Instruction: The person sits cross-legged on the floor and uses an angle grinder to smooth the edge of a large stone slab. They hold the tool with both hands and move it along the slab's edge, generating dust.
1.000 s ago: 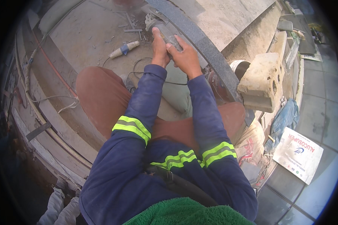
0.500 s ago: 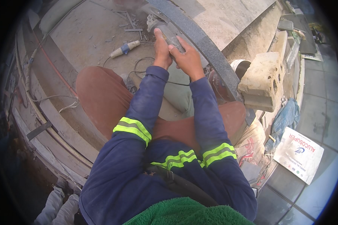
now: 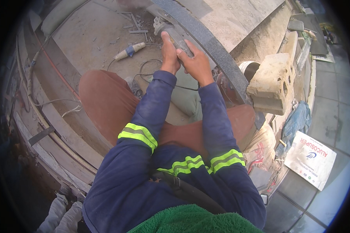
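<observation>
Both of my hands are closed round a dusty grey angle grinder [image 3: 177,38], whose head points away from me. My left hand [image 3: 169,53] grips the left side of its body, thumb stretched along it. My right hand [image 3: 198,63] wraps the rear of the body from the right. The grinder's head lies against or close beside the edge of a curved grey stone slab [image 3: 218,49]; dust hides whether its disc touches. A dark power cord [image 3: 186,87] trails below my hands.
A white and blue plug connector [image 3: 130,51] lies on the dusty floor near thin offcut strips [image 3: 138,31]. A pale hollow block [image 3: 270,83] stands right of the slab, beside a white bucket [image 3: 248,68]. Hoses [image 3: 58,73] run along the left; a white printed sheet [image 3: 310,160] lies right.
My hands and the grinder have shifted slightly toward me and to the right. My grip looks the same.
</observation>
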`<state>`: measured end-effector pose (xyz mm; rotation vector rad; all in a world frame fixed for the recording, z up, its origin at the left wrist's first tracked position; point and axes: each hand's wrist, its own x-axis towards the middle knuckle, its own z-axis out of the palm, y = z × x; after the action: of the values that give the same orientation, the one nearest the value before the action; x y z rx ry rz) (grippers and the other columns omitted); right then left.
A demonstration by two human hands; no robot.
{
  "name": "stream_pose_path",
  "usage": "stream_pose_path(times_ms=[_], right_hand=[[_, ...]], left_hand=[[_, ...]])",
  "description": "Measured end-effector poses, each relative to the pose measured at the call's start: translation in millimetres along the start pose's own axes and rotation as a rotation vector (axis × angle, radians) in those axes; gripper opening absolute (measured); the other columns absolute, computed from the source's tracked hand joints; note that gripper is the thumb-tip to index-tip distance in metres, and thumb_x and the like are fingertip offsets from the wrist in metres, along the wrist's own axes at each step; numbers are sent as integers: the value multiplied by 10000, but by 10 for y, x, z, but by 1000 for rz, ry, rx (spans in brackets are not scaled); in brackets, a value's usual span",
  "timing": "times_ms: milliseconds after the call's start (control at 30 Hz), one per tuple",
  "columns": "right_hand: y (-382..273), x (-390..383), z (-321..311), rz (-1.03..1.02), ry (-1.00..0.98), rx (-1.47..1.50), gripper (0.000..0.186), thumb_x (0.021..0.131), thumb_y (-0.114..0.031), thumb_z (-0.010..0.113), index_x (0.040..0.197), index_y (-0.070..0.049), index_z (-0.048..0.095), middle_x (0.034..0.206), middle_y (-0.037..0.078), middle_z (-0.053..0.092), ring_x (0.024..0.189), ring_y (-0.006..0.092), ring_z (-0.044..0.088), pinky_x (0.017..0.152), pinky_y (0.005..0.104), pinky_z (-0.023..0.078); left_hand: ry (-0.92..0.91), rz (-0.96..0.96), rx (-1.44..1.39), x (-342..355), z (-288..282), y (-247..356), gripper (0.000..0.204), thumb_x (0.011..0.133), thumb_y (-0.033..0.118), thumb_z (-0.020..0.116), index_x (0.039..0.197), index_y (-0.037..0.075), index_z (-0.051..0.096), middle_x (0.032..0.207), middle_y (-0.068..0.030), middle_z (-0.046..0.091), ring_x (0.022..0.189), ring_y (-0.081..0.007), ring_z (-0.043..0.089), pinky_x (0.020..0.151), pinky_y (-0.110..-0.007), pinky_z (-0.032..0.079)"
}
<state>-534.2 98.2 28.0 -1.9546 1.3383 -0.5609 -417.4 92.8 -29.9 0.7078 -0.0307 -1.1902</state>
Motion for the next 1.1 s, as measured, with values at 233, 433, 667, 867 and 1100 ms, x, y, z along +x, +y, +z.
stream_pose_path(times_ms=[233, 433, 667, 867, 1100], right_hand=[[-4, -41, -31, 24, -10, 17, 773, 997, -463, 799, 1616, -35, 622, 815, 152, 778, 558, 171, 696, 589, 338, 553], [-63, -100, -66, 89, -30, 47, 770, 988, -488, 786, 1614, -67, 635, 935, 183, 799, 740, 233, 730, 735, 373, 563], [-21, -83, -20, 67, -17, 43, 750, 997, -443, 810, 1613, -53, 632, 938, 152, 807, 597, 155, 696, 592, 330, 563], [11, 5, 37, 26, 15, 33, 797, 977, -488, 806, 1616, -46, 625, 968, 182, 803, 687, 208, 712, 703, 356, 569], [10, 136, 118, 17, 12, 17, 806, 981, -479, 805, 1622, -29, 612, 816, 149, 783, 577, 171, 700, 630, 341, 565]], left_hand=[[-3, -31, -36, -24, 4, -28, 741, 1198, 645, 349, 1512, 15, 580, 1374, -165, 709, 1217, -315, 728, 1050, -465, 595], [0, -38, -17, -63, 7, -37, 746, 1196, 651, 344, 1521, 18, 565, 1378, -174, 710, 1230, -323, 733, 1045, -478, 612], [9, -16, -32, 2, -42, -72, 756, 1198, 652, 364, 1466, -9, 616, 1351, -156, 724, 1199, -284, 726, 1038, -434, 583], [18, -5, -19, 77, -27, -39, 762, 1193, 660, 375, 1472, -8, 615, 1364, -147, 722, 1224, -275, 713, 1051, -436, 572], [29, -13, 0, 224, -76, 15, 770, 1190, 652, 384, 1497, -19, 600, 1388, -162, 710, 1230, -295, 715, 1061, -443, 574]])
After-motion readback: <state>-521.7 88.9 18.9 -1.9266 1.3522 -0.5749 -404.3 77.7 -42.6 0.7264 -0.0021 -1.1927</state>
